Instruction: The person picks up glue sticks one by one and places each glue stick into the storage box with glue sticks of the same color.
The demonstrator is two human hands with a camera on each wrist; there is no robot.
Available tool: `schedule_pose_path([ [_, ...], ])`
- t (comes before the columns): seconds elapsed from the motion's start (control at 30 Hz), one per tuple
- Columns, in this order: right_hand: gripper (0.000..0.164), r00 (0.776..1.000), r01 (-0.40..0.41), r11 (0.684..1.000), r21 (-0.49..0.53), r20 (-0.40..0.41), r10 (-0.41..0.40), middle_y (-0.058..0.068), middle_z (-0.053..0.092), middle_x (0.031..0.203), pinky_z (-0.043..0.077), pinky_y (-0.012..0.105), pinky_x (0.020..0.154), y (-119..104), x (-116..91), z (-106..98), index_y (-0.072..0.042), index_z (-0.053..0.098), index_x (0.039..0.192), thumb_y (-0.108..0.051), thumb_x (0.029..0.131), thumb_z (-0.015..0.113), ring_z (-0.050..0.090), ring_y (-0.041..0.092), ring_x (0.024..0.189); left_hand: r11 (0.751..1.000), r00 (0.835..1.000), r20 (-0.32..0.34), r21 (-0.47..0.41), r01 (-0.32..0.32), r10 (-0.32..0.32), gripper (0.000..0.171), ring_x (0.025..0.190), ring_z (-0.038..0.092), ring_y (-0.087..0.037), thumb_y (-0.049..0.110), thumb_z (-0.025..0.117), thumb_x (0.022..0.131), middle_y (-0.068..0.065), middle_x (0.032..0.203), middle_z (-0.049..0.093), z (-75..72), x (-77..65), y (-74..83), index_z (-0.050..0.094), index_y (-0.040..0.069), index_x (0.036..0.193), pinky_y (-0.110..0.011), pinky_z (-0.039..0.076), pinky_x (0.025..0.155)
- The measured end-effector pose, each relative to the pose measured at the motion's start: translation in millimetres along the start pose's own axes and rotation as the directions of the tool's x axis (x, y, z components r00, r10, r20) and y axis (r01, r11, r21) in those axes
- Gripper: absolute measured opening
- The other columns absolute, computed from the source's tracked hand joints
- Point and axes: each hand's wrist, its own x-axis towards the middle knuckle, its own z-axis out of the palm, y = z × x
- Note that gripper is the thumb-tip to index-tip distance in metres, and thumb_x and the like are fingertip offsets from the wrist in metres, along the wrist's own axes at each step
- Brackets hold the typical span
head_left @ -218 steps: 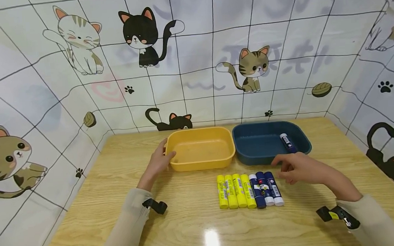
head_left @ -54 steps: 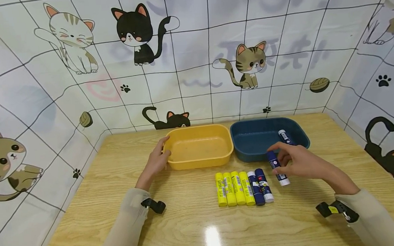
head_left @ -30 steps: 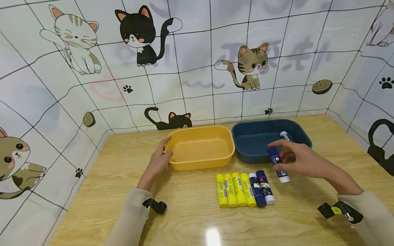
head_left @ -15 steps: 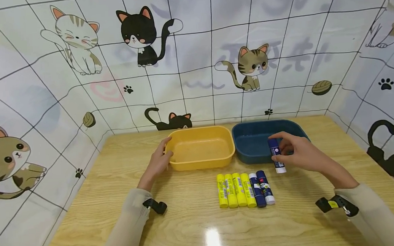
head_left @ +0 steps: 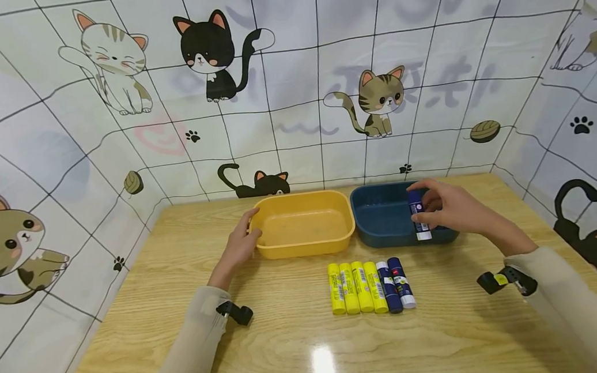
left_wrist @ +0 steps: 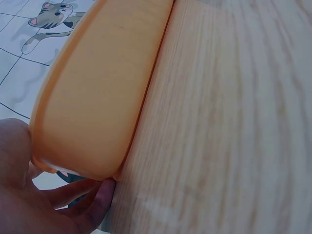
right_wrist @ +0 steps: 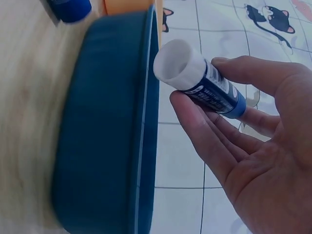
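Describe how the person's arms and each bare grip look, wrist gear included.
The left sleeve and right sleeve are long, plain and pale beige. A small black left camera and right camera sit at the wrists, the right one with a yellow patch. The left grip and right grip wear no gloves.

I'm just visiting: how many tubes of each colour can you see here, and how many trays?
Yellow tubes: 4
Dark blue tubes in the row: 2
Dark blue tube in the right hand: 1
Yellow tray: 1
Blue tray: 1
Total: 9

The right hand hides part of the blue tray, so anything behind it is uncounted.
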Motion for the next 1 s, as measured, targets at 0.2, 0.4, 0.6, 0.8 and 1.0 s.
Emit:
schedule_pose_path([
  [0.2, 0.062, 0.999, 0.001, 1.000, -0.012, 0.034, 0.000, 0.015, 0.065, 0.093, 0.055, 0.031, 0.060, 11.5, 11.2, -12.3, -0.011, 0.037, 0.138, -0.024, 0.087, 0.071, 0.068, 0.016, 0.072, 1.000, 1.000, 0.005, -0.008, 0.006, -0.006, 0.056, 0.114, 0.055, -0.031, 0.019, 0.045, 0.096, -0.015, 0.138, 0.051, 0.0, -1.0, -0.3, 0.032, 0.031, 0.150, -0.038, 0.048, 0.083],
  [0.4, 0.060, 0.994, -0.060, 0.996, -0.068, 0.088, 0.066, 0.013, 0.066, 0.088, 0.055, 0.034, 0.063, 20.3, 22.1, -23.5, -0.008, 0.037, 0.135, -0.025, 0.087, 0.070, 0.069, 0.022, 0.071, 1.000, 1.000, 0.003, -0.011, 0.009, -0.009, 0.056, 0.113, 0.056, -0.031, 0.019, 0.046, 0.096, -0.015, 0.137, 0.051, 0.7, -1.0, 0.3, 0.032, 0.030, 0.149, -0.037, 0.048, 0.081],
  [0.6, 0.059, 0.982, -0.131, 0.991, -0.013, 0.138, 0.132, 0.016, 0.063, 0.085, 0.057, 0.041, 0.065, 31.8, 32.3, -28.5, -0.005, 0.035, 0.135, -0.019, 0.088, 0.069, 0.069, 0.026, 0.070, 1.000, 1.000, -0.001, -0.008, 0.003, -0.003, 0.057, 0.114, 0.056, -0.032, 0.019, 0.046, 0.095, -0.015, 0.139, 0.049, 1.0, 0.0, -0.1, 0.033, 0.029, 0.149, -0.038, 0.048, 0.082],
  [0.8, 0.059, 0.970, -0.164, 0.986, -0.006, 0.181, 0.162, 0.019, 0.063, 0.088, 0.057, 0.042, 0.066, 41.4, 43.6, -27.9, -0.005, 0.036, 0.135, -0.014, 0.087, 0.069, 0.068, 0.026, 0.070, 1.000, 1.000, 0.005, -0.013, 0.007, -0.007, 0.057, 0.114, 0.055, -0.033, 0.020, 0.046, 0.095, -0.014, 0.141, 0.048, 0.7, -0.3, -0.5, 0.032, 0.029, 0.150, -0.037, 0.047, 0.081],
  [1.0, 0.061, 0.953, -0.182, 0.982, -0.045, 0.237, 0.187, 0.025, 0.063, 0.099, 0.057, 0.040, 0.063, 48.1, 53.9, -24.3, 0.000, 0.037, 0.136, -0.010, 0.085, 0.070, 0.069, 0.025, 0.073, 1.000, 1.000, 0.004, -0.020, 0.009, -0.009, 0.057, 0.115, 0.054, -0.033, 0.020, 0.046, 0.095, -0.014, 0.144, 0.046, 0.6, 0.0, -0.4, 0.032, 0.030, 0.149, -0.037, 0.046, 0.082],
])
